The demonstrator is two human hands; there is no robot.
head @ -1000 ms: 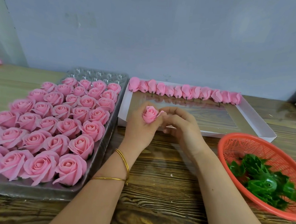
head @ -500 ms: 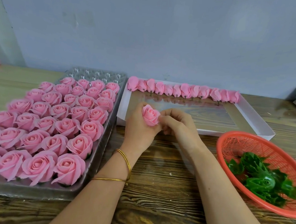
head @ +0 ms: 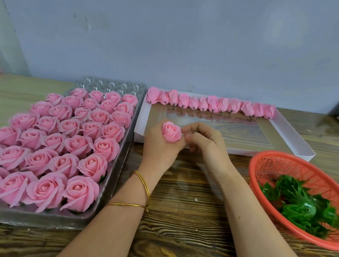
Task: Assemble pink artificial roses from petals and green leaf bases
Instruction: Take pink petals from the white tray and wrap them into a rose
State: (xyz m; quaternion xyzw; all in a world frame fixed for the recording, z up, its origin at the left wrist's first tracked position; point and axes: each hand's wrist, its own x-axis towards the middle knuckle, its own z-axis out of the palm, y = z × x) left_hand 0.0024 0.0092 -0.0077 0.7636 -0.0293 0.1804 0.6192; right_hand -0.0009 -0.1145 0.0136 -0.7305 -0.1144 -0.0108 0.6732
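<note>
While my left hand [head: 159,147] curls round the rose [head: 171,132], holding it upright over the near-left corner of the white tray [head: 243,152], my right hand [head: 205,145] pinches its right-side petal. Since a second ago that loose petal has closed against the bud, so I judge wrapping nearly done; green leaf bases [head: 299,209] wait in the basket [head: 283,154].

One wide head-worn camera looks forward and down from close above the near edge of the wooden table [head: 190,192], facing the far wall [head: 171,38]; the left hand [head: 159,147] and right hand [head: 205,145] sit mid-frame.
</note>
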